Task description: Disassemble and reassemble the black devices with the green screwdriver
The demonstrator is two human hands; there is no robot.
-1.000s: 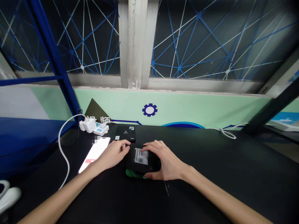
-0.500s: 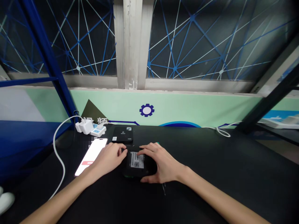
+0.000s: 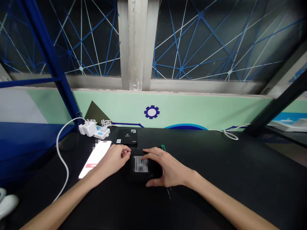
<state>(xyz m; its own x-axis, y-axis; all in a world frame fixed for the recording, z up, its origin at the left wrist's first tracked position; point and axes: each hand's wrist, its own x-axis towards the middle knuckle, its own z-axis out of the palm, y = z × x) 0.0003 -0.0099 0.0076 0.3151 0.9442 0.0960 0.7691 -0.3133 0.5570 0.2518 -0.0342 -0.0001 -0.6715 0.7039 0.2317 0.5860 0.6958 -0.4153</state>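
A black box-shaped device (image 3: 153, 169) lies on the dark tabletop with a white printed label (image 3: 141, 164) facing up. Spanning it from the right is my right hand (image 3: 169, 167), thumb at the near edge and fingers reaching over the label and the far side, holding it. My left hand (image 3: 118, 157) is at the device's upper left corner, fingers curled together in a pinch. Whatever is between those fingertips is too small to make out. Just past my right knuckles a small green piece (image 3: 163, 147) shows. Behind the device lies a flat black cover (image 3: 127, 136) with a logo.
A phone with a bright screen (image 3: 96, 159) lies under my left forearm. White plugs and a power strip (image 3: 94, 129) stand at the back left, and a white cable (image 3: 62, 159) curves down from them. Another white cable (image 3: 230, 135) lies at the back right. A wall closes the far edge.
The green piece beyond my right hand shows more now. A green glint at the device's near edge is no longer visible. Both hands keep nearly the same pose; the view has shifted slightly.
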